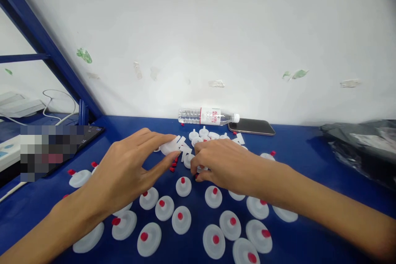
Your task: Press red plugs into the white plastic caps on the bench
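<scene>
My left hand [139, 161] pinches a white plastic disc [168, 147] between thumb and fingers, with its spout pointing up to the right. Small red caps [173, 167] lie on the blue table just below it. To the right, my right hand [216, 159] reaches down to the tabletop with its fingers bent together. Whatever they pinch is mostly hidden; a tiny bit of red shows at the fingertips. Behind that hand is a pile of uncapped white discs [194, 135] and white tabs [185, 148]. Nearer to me, several discs with red caps [181, 220] are spread out.
A water bottle [207, 116] lies on its side against the white wall, with a phone [252, 126] beside it. Black plastic bags [361, 148] sit at the right. A dark tablet-like device [89, 134] and a white cable [12, 191] are at the left, by a blue frame [52, 33].
</scene>
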`<state>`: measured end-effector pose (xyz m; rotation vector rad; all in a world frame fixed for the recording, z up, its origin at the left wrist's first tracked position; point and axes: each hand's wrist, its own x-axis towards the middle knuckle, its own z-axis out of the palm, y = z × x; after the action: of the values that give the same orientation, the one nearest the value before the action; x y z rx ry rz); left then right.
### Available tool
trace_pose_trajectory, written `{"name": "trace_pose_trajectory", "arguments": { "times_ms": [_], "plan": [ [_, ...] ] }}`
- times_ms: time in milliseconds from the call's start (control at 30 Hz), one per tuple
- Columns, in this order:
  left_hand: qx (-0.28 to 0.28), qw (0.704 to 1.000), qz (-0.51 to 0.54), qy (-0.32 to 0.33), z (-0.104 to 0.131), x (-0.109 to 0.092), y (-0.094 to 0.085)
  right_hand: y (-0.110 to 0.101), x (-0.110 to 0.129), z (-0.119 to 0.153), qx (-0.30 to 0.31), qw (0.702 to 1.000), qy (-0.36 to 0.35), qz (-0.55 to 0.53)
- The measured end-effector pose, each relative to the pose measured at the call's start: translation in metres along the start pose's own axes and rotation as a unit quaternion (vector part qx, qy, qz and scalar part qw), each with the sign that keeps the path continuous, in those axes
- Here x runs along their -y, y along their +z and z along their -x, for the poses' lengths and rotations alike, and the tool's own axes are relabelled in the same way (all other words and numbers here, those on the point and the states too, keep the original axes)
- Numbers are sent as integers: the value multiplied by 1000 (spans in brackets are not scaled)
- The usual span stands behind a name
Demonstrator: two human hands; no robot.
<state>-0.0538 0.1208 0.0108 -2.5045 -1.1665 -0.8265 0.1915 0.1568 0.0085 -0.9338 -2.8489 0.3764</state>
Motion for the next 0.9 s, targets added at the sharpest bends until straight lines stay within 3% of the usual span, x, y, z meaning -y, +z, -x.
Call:
{"name": "trace_pose_trajectory", "arguments": {
  "times_ms": [133, 300, 433, 533, 900],
  "plan": [
    [1, 1000, 3, 6, 0, 1, 0, 5, -3, -2, 0, 1000, -11, -4],
    [10, 1000, -3, -4, 5, 5, 1, -21, 3, -1, -32, 998, 31, -52],
    [-5, 1000, -10, -6, 8, 6, 3, -40, 2, 0, -101, 967, 69, -225],
    [-7, 1000, -19, -12, 8, 5, 3, -42, -1, 1, -116, 939, 62, -316],
    [-8, 999, -31, 39, 4, -4, 2, -37, 5, -1, -108, 934, 40, -338]
  ]
}}
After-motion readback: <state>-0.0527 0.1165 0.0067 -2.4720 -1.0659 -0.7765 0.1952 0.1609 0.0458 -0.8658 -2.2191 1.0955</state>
